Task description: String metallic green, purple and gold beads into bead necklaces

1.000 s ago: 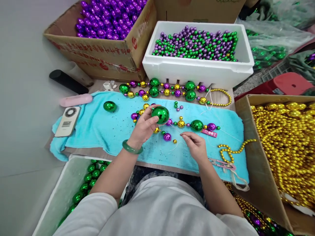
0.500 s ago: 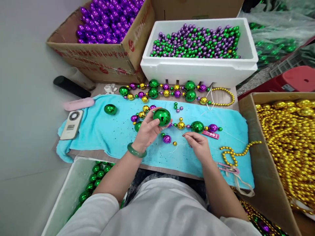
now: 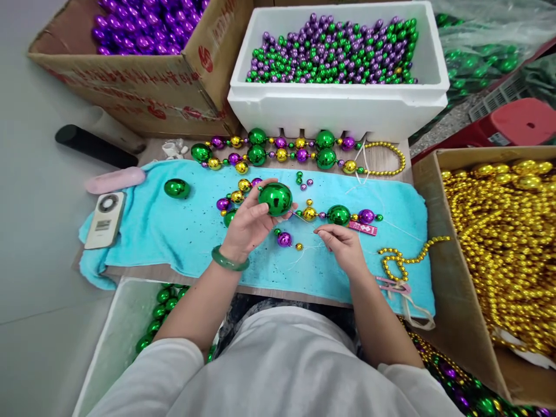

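Observation:
My left hand (image 3: 248, 223), with a green bangle on the wrist, is closed around a large shiny green ball (image 3: 275, 198) held just above the turquoise towel (image 3: 182, 223). My right hand (image 3: 343, 246) rests on the towel with fingers pinched on a thin clear thread (image 3: 304, 221) that runs toward the ball. A partly strung row of gold, green and purple beads (image 3: 339, 215) lies right of the ball. A loose purple bead (image 3: 284, 238) sits between my hands.
A finished bead garland (image 3: 278, 149) lies along the towel's far edge. Behind stand a white foam box of small green and purple beads (image 3: 334, 110) and a cardboard box of purple balls (image 3: 143, 87). A box of gold beads (image 3: 499, 243) is right; a remote (image 3: 105, 211) left.
The view has shifted, so everything sits a little lower-left in frame. My hands keep the same grips; the right hand has edged slightly toward the ball.

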{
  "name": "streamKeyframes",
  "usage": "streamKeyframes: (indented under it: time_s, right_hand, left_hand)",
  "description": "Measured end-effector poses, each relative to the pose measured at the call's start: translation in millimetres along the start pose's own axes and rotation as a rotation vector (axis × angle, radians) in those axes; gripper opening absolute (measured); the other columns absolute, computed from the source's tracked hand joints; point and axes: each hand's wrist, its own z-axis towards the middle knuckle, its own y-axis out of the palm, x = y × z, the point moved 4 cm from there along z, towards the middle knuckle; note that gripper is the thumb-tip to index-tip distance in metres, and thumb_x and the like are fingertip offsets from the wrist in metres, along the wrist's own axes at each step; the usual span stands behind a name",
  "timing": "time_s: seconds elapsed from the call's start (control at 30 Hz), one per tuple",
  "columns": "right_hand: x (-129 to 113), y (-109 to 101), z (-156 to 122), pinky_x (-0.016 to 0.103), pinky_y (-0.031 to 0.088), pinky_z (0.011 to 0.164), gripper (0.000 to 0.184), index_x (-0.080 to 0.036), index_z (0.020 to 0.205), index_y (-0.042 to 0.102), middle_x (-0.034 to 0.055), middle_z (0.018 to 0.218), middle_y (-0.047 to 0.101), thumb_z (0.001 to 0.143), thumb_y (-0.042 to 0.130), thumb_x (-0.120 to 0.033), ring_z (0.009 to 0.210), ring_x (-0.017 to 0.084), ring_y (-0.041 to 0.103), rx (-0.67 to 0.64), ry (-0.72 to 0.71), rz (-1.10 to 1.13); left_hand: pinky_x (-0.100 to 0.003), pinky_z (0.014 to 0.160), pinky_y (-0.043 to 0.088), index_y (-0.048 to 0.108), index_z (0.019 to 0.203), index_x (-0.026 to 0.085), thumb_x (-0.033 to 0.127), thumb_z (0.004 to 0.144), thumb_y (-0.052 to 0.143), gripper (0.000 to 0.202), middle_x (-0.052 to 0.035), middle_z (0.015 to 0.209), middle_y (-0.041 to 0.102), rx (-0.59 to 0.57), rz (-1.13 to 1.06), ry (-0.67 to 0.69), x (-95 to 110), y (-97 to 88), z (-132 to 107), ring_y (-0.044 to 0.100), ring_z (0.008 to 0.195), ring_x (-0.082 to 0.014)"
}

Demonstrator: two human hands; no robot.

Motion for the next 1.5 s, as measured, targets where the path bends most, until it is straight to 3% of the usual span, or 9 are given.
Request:
streamKeyframes:
  time_s: [0.2, 0.43, 0.7, 1.0, 1.27, 1.4, 1.5]
  right_hand:
    - [-1.4, 3.8, -0.9, 0.025, 0.038, 0.049, 0.021, -0.02, 0.074, 0.073, 0.0003, 0.058, 0.059, 0.073, 0.069, -0.04, 0.054, 0.012, 0.048, -0.032, 0.009, 0.025]
    - [0.2, 4.7, -3.6, 0.024, 0.034, 0.046, 0.02, -0.02, 0.074, 0.069, -0.0025, 0.056, 0.054, 0.073, 0.068, -0.039, 0.048, 0.009, 0.039, 0.04, -0.011, -0.017]
    - [-1.4, 6.5, -5.1, 0.024, 0.035, 0.046, 0.016, -0.02, 0.075, 0.07, -0.0025, 0.053, 0.052, 0.073, 0.069, -0.035, 0.049, 0.01, 0.044, 0.039, -0.035, 0.034]
    - [-16.7, 3.8, -5.2, 0.025, 0.034, 0.046, 0.013, -0.02, 0.073, 0.071, -0.0014, 0.056, 0.056, 0.071, 0.071, -0.033, 0.048, 0.009, 0.041, 0.134, -0.117, -0.02]
    - [-0.7, 10.8, -1.6, 0.022, 0.025, 0.041, 0.018, -0.018, 0.073, 0.07, -0.005, 0.048, 0.044, 0.069, 0.073, -0.036, 0.044, 0.007, 0.034, 0.003, 0.041, 0.18]
    - [-4.5, 10.6, -2.3, 0.022, 0.026, 0.042, 0.016, -0.019, 0.073, 0.071, -0.0046, 0.049, 0.046, 0.07, 0.073, -0.035, 0.044, 0.007, 0.034, 0.021, 0.001, 0.142]
    - [-10.1, 9.1, -2.8, 0.024, 0.03, 0.043, 0.012, -0.02, 0.072, 0.072, -0.0016, 0.057, 0.056, 0.07, 0.073, -0.032, 0.047, 0.008, 0.039, 0.071, -0.066, 0.07]
  left_hand:
    - [-0.045, 0.085, 0.058, 0.055, 0.124, 0.026, 0.037, 0.068, 0.077, 0.062, -0.0102, 0.123, 0.065, 0.0, -0.036, -0.055, -3.3, 3.1, 0.0, 0.064, 0.112, -0.036]
    - [-0.044, 0.099, 0.054, 0.058, 0.117, 0.029, 0.028, 0.063, 0.083, 0.06, -0.005, 0.123, 0.063, 0.0, 0.038, 0.052, -4.3, 4.4, -3.0, 0.059, 0.121, -0.0332]
    - [-0.048, 0.094, 0.055, 0.056, 0.122, 0.027, 0.04, 0.07, 0.078, 0.058, -0.0083, 0.126, 0.063, -0.012, -0.068, 0.005, -6.5, 7.5, -5.6, 0.06, 0.119, -0.0367]
    - [-0.05, 0.098, 0.051, 0.053, 0.124, 0.032, 0.033, 0.065, 0.08, 0.065, -0.0061, 0.13, 0.06, -0.028, -0.053, 0.041, -1.2, 8.0, -8.9, 0.06, 0.119, -0.0356]
    - [-0.055, 0.101, 0.048, 0.053, 0.128, 0.031, 0.041, 0.067, 0.079, 0.068, -0.0087, 0.139, 0.055, -0.086, -0.12, 0.003, -6.3, 8.5, -9.9, 0.056, 0.123, -0.0389]
    - [-0.049, 0.095, 0.053, 0.053, 0.127, 0.031, 0.036, 0.066, 0.08, 0.067, -0.0082, 0.138, 0.055, -0.096, -0.076, 0.04, -2.9, 8.7, -8.7, 0.057, 0.123, -0.0374]
    - [-0.043, 0.09, 0.055, 0.055, 0.125, 0.03, 0.034, 0.066, 0.081, 0.065, -0.0079, 0.137, 0.056, -0.108, -0.034, 0.073, 0.4, 7.3, -8.0, 0.058, 0.122, -0.0359]
